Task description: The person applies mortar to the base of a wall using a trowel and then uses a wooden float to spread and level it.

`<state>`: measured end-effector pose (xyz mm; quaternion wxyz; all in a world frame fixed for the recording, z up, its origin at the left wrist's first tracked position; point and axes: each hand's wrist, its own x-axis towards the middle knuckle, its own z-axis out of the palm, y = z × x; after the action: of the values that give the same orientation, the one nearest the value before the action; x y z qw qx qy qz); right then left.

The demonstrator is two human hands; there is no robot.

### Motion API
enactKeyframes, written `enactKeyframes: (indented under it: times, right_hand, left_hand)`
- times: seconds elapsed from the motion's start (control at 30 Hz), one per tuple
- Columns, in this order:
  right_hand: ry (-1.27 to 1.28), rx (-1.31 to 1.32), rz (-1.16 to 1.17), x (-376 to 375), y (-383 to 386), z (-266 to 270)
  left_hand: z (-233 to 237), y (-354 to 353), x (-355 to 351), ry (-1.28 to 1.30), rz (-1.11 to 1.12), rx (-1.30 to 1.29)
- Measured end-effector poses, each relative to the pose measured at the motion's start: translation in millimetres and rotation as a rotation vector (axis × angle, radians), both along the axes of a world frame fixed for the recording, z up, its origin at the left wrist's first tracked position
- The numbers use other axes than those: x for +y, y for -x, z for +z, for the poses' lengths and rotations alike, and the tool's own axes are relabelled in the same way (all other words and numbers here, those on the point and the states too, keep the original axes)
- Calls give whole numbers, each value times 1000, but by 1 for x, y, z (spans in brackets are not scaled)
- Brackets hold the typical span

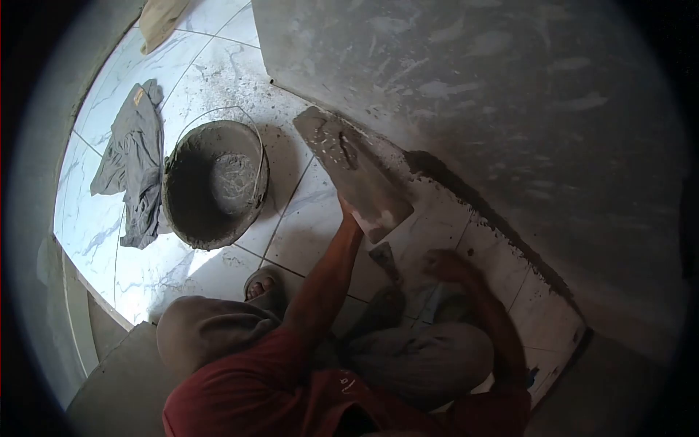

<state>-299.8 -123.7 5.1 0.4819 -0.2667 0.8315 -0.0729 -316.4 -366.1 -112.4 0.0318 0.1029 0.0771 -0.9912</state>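
Observation:
My left hand (348,209) holds a long flat board (364,178) from its left edge; most of its fingers are hidden beneath. Wet grey mortar (328,138) lies on the board's upper end, close to the wall's foot. Below the board's lower end is a small trowel (384,256), its blade pointing up-left, near my foot. My right hand (445,266) is just right of the trowel, apart from the board. Its fingers are blurred and I cannot make out whether it holds anything.
A mortar-coated bucket (215,186) with a wire handle stands on the tiled floor (295,226) at left. Beside it lies a crumpled grey cloth (138,164). A grey wall (495,109) rises at right, with a dark mortar strip (488,207) along its base. A beige cloth (159,23) is at the top left.

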Motion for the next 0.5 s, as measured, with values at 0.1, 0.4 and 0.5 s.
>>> enactKeyframes:
  times: [0.1,0.4,0.5]
  right_hand:
    - [14,151,-156,-6,-75,-86]
    - [82,491,-232,-30,-23,-53]
    - [216,667,-158,-58,50,-8]
  left_hand:
    - [7,3,-14,18,18,11]
    - [34,-5,-30,-4,109,1]
    - [34,-5,-20,37,198,-118]
